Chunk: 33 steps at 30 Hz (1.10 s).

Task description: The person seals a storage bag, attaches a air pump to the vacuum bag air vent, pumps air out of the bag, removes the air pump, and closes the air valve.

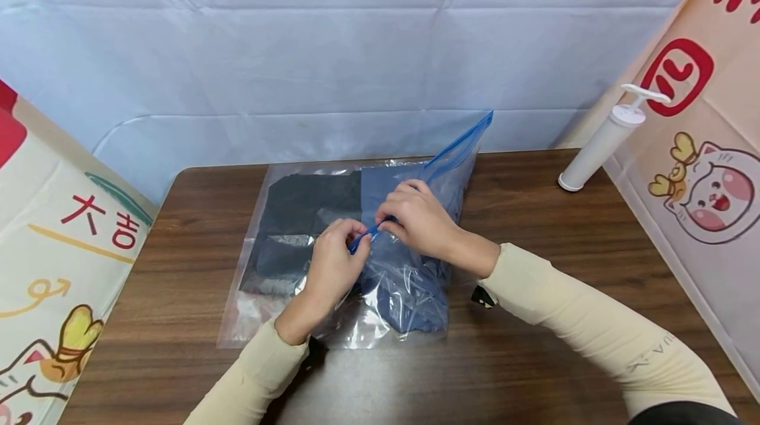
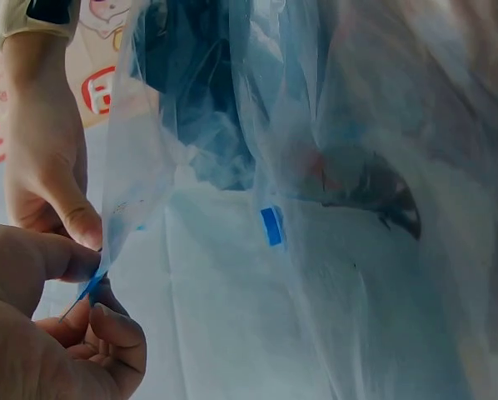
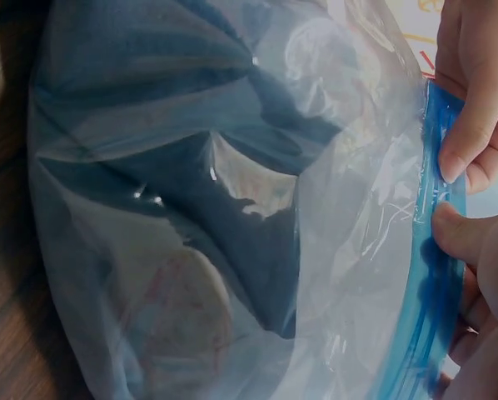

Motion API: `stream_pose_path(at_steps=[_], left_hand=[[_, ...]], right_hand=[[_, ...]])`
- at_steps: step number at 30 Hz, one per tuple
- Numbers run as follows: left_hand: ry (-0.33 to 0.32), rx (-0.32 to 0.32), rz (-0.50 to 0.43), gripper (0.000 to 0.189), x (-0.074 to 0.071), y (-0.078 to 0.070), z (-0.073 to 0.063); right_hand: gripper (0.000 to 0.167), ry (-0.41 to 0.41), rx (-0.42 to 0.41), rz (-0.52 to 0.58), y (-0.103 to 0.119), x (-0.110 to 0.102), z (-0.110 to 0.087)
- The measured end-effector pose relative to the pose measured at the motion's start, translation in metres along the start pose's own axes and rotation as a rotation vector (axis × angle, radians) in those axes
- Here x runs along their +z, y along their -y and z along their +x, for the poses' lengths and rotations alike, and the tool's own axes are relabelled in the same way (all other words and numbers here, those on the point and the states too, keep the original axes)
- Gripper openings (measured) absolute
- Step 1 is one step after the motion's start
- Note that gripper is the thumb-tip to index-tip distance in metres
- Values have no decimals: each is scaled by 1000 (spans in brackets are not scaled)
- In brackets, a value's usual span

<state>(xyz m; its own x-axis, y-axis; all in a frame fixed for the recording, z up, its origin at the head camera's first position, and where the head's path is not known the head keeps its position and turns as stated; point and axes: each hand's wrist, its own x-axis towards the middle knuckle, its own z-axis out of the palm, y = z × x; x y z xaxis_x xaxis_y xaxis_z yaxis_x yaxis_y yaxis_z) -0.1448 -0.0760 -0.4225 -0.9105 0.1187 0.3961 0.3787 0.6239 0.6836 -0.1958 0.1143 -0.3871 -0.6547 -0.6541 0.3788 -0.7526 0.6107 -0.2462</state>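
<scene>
so left hand (image 1: 335, 259) and right hand (image 1: 420, 222) both pinch the blue zip strip (image 3: 432, 292) of the clear storage bag (image 1: 242, 321) mid-surface (image 1: 528, 227), strip slanting near-left to far-right, right hand farther out

We see a clear bag (image 1: 240, 319) edged with a bright blue strip (image 1: 457, 142). Through its plastic, we make out one charcoal cloth (image 1: 309, 204) and one slate-blue cloth (image 1: 386, 181). Our table (image 1: 172, 233) is brown, streaked with darker wood grain. The pump (image 1: 602, 148) is white, and the left sleeve (image 1: 255, 372) and right sleeve (image 1: 582, 319) are cream, the right one bearing dark lettering. Behind, we find a pale bluish-white curtain (image 1: 332, 62). The left banner (image 1: 35, 200) is off-white with red characters and an orange-yellow arrow (image 1: 38, 293); on the pinkish right banner (image 1: 629, 187), we notice red markings and a white cartoon cat (image 1: 733, 174) with pink cheeks.
</scene>
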Motion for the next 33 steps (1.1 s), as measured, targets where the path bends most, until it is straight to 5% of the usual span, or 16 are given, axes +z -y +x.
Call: stream_pose_path(at_steps=[7,17,23,33], left_hand=[[3,-3,-7,7,4,0,-2],[-32,83,3,6,5,1,-1],[12,59,14,5,2,1,0],[0,33,6,7,3,-4,4]], right_hand=[[5,5,2,19,1,2,-3],[5,1,-23,-20,2,6,-3],[9,69,9,3,-6,-6,-2],[4,20,-16,-22,-9,-5,-2]])
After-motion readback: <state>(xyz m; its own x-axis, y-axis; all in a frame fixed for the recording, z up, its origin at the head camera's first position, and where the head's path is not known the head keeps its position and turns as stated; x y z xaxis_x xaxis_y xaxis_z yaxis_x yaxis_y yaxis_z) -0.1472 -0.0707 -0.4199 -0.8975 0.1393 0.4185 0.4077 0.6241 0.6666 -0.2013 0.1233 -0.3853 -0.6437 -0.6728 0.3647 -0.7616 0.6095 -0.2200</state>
